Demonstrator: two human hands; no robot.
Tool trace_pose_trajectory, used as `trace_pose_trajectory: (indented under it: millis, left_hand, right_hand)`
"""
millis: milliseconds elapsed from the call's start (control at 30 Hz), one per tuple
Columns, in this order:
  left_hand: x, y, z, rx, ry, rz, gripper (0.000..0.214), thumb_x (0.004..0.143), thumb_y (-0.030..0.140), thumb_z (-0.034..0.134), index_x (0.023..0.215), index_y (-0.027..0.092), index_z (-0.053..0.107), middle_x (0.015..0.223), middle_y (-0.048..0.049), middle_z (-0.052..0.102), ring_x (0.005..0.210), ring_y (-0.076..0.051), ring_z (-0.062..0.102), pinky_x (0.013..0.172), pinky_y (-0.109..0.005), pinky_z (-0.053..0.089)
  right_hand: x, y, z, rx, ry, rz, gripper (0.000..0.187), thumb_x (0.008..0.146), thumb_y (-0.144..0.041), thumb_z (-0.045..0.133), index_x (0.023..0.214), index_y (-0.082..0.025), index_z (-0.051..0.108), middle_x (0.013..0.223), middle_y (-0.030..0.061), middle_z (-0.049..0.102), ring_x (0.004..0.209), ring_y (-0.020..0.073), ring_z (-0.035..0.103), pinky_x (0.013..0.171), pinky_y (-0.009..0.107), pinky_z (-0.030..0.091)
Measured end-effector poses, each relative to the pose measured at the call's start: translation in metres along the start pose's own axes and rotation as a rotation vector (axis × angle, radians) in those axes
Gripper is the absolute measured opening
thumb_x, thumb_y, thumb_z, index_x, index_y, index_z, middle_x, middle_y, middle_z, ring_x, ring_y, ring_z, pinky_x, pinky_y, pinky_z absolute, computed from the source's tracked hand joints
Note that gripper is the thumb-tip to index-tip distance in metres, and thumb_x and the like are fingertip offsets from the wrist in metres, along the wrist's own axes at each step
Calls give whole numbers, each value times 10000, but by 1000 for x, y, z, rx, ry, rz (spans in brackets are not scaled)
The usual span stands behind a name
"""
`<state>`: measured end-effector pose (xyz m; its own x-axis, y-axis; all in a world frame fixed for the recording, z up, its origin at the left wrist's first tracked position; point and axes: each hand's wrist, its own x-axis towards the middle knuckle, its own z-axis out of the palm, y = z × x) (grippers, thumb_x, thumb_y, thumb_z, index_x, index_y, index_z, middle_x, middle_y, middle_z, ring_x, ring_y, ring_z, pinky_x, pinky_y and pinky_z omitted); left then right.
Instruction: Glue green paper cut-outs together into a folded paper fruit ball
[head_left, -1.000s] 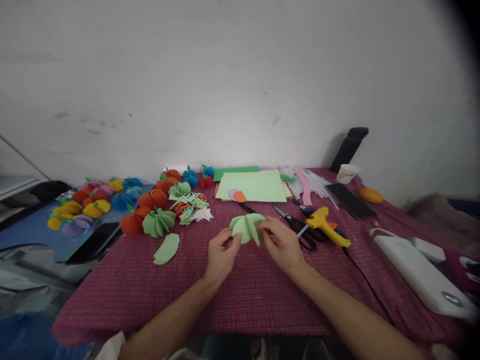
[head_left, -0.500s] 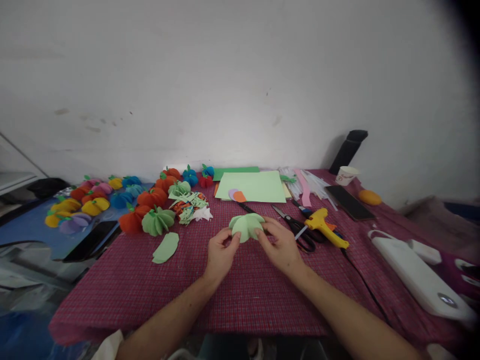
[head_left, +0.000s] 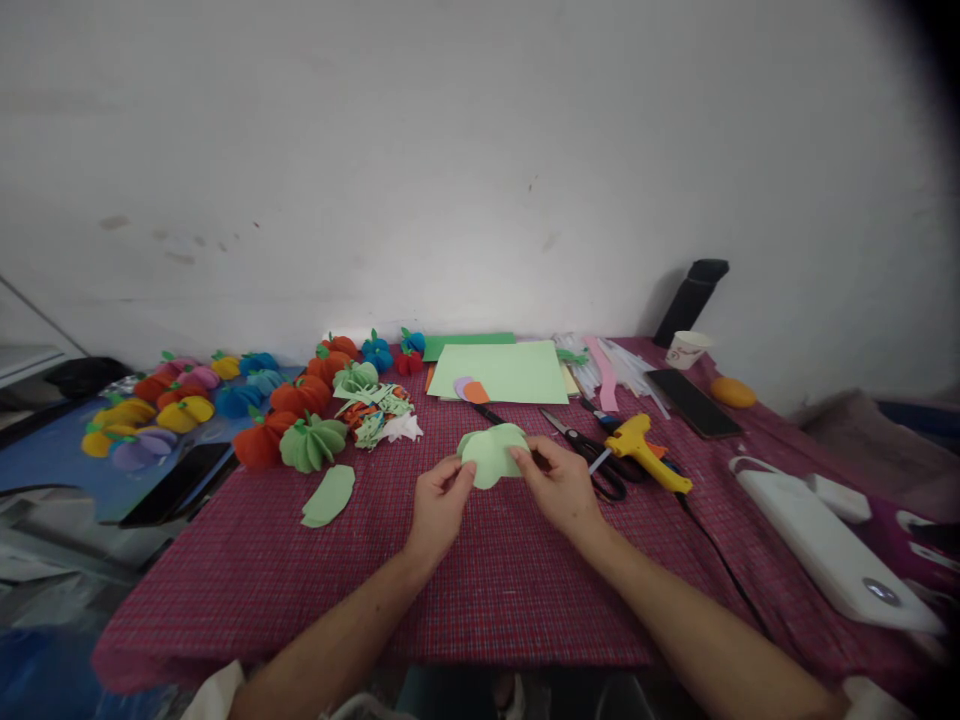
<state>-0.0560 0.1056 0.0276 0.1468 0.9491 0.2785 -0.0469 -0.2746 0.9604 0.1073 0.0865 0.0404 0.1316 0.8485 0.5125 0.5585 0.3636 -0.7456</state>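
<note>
Between both hands I hold a light green paper cutout with wavy edges [head_left: 493, 456], just above the tablecloth. My left hand [head_left: 439, 500] pinches its left edge between thumb and fingers. On the opposite edge, my right hand [head_left: 559, 485] has its thumb in front and its fingers behind. More green paper shows behind the front layer. To the left lie some loose light green paper cutouts [head_left: 330, 496], near a light green paper pumpkin [head_left: 313, 443]. Black-handled scissors [head_left: 592, 460] rest beyond my right hand, beside a yellow glue gun [head_left: 643, 452].
Orange paper pumpkins [head_left: 300, 396] and paper scraps [head_left: 375, 412] sit at left. Light green sheets [head_left: 502, 372] lie at the back. Glue sticks [head_left: 637, 370], a paper cup [head_left: 687, 348], a phone [head_left: 694, 403] and a white power bank [head_left: 832, 550] occupy the right side. The glue gun's cord [head_left: 724, 560] runs toward the front edge.
The green paper between my hands has gone from folded, with separate petals showing, to a flatter, wider face toward me. Both hands keep their pinch; the view has shifted slightly.
</note>
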Motion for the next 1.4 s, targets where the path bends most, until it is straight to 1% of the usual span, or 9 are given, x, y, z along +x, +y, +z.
trace_pose_trajectory:
  millis: [100,300,433,567,833,967,1067,1200,1400]
  left_hand:
    - [-1,1,-1,-16,-12,0,235,820,308,511,764,129,653,699,3,574,688,-126,486,665,-226,390]
    - [-1,-1,-1,-45,-9,21,241,823,270,497,666,139,625,647,18,535,652,-114,455,640,-215,373]
    - [0,-5,-1,-109,-25,39,212,810,220,491,749,147,680,724,-6,611,716,-136,503,697,-234,394]
    - [0,-9,-3,-147,-25,56,229,795,193,487,841,159,708,805,-35,666,771,-161,550,735,-257,414]
    - [-1,-1,-1,-152,-57,21,259,823,293,504,904,138,695,854,-64,690,815,-187,594,768,-288,434]
    - [-1,2,0,-125,-49,-21,239,763,330,590,844,127,687,837,-63,693,795,-185,600,761,-288,442]
    - [0,3,0,-121,-46,-36,228,731,328,624,825,129,686,844,-65,694,804,-185,602,779,-297,440]
    - [0,3,1,-113,-47,-54,233,726,314,636,855,127,686,853,-64,689,816,-182,593,791,-298,436]
    - [-1,-1,1,-120,-28,-24,264,792,351,561,837,122,684,731,-16,642,710,-142,543,709,-255,423]
  right_hand:
    - [-1,2,1,6,-5,44,213,841,-352,507,772,-175,605,613,-15,560,535,118,483,516,218,376]
    - [0,0,-1,2,1,53,243,843,-366,498,720,-176,585,577,-25,521,525,112,460,510,217,365]
    - [2,1,0,42,11,81,194,831,-350,510,845,-179,601,686,0,604,599,133,537,571,233,427]
    - [2,4,3,170,19,119,195,807,-338,533,928,-187,554,792,26,649,685,159,600,624,258,486]
    - [3,4,2,211,15,123,223,778,-303,558,975,-206,516,831,42,672,701,175,637,627,295,523]
    - [3,1,0,166,3,129,254,788,-284,550,1023,-213,487,773,23,675,634,163,629,561,271,509]
    - [2,2,0,139,24,92,244,785,-278,553,1013,-211,498,783,23,667,622,156,620,547,261,503]
    - [1,2,0,33,19,-7,126,811,-251,520,914,-206,575,783,20,655,618,142,598,563,248,492]
    - [2,0,-3,18,7,-162,199,824,-156,468,911,-205,640,908,49,670,835,165,620,715,277,509]
